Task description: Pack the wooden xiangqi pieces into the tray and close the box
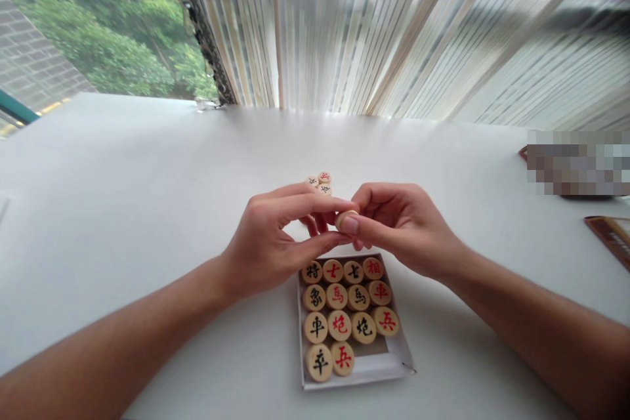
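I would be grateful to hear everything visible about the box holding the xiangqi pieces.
The box is shallow, open-topped and whitish, apparently cardboard, with low walls. It lies flat on the white table. Fourteen round xiangqi pieces show inside, in rows of four, four, four and two; the near right corner holds none. The left hand overlaps its far left corner; contact is unclear.

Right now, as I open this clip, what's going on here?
A person's right hand pinches a round wooden piece, the left hand meeting it there. Below in view, an open box holds rows of red- and black-marked pieces, with a gap at its near right corner. Three other pieces show beyond the left hand.
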`<state>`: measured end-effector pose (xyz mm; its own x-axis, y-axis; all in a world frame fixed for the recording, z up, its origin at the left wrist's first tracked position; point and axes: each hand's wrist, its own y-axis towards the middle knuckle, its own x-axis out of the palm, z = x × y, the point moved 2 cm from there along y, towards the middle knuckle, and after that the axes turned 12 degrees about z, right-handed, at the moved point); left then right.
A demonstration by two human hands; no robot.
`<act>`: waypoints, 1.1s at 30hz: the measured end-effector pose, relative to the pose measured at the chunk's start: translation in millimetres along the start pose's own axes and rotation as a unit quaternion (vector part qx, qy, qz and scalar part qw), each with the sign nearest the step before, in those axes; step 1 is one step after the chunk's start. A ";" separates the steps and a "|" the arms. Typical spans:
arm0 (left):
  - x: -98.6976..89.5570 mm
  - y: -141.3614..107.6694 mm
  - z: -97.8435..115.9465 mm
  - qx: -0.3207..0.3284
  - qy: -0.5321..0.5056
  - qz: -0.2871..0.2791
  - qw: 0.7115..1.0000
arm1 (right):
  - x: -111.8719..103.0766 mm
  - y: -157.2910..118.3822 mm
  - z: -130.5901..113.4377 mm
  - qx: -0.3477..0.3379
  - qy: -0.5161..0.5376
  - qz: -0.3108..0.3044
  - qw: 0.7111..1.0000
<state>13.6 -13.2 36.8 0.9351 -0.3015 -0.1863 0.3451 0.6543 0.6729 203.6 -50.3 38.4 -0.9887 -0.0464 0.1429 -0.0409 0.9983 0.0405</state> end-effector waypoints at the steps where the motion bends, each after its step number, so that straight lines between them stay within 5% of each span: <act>1: 0.1 -0.2 0.0 0.010 0.011 -0.003 1.000 | 0.4 -0.2 0.3 0.002 -0.002 0.004 1.000; 16: -0.3 -1.8 -4.9 -0.065 -0.024 0.022 0.997 | 1.9 -1.0 -1.4 -0.018 0.033 0.023 0.999; 33: -3.8 -2.9 -12.3 0.000 0.035 0.048 0.998 | -2.5 -1.0 -3.1 -0.162 -0.072 0.095 0.980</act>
<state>10.0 -5.4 26.7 0.9674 -0.1881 -0.1697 0.2529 0.6780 0.6902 206.6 -51.3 41.1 -0.9851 0.1678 0.0381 0.1707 0.9244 0.3411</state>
